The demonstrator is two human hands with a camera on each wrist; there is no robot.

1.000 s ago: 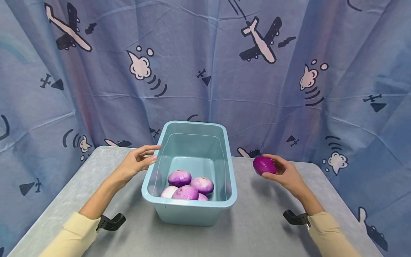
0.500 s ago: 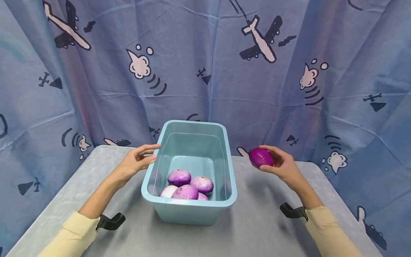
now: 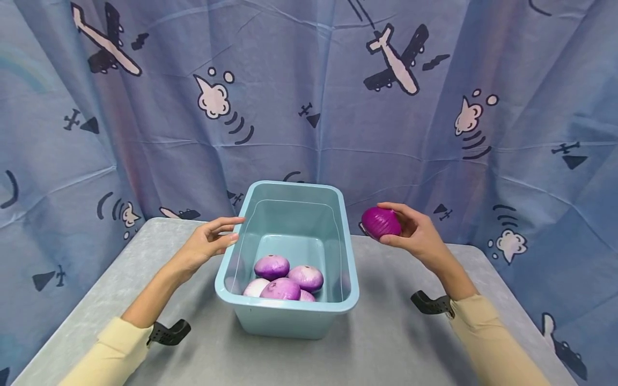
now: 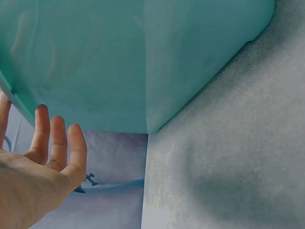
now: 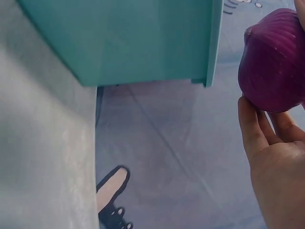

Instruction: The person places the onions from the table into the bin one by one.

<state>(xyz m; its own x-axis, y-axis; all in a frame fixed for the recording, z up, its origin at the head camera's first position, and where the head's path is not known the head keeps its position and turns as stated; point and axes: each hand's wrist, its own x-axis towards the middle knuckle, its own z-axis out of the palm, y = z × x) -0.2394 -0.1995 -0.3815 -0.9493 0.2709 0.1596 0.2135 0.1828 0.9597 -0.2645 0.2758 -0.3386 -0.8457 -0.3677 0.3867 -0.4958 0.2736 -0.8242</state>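
My right hand (image 3: 419,238) holds a deep purple onion (image 3: 380,222) above the table, to the right of a light blue plastic bin (image 3: 285,321). In the right wrist view the onion (image 5: 274,62) shows its ribbed skin and a small pointed end, with fingers around its underside. My left hand (image 3: 200,246) is at the bin's left rim, its fingertips and thumb tip right against the edge. Seen from the left wrist, the fingers of that hand (image 4: 43,176) are loosely bent beside the bin wall (image 4: 95,62). Inside the bin, several paler purple onions (image 3: 281,289) lie near the front.
The bin stands on a grey table (image 3: 386,332). Behind the table hangs a blue curtain (image 3: 270,134) printed with planes and clouds. A black wrist strap (image 3: 169,333) sits on the left forearm, and another strap (image 3: 429,304) on the right.
My right hand has lifted the purple onion and brought it left, closer to the bin. The left hand has stayed at the rim, and the onions in the bin lie as before.
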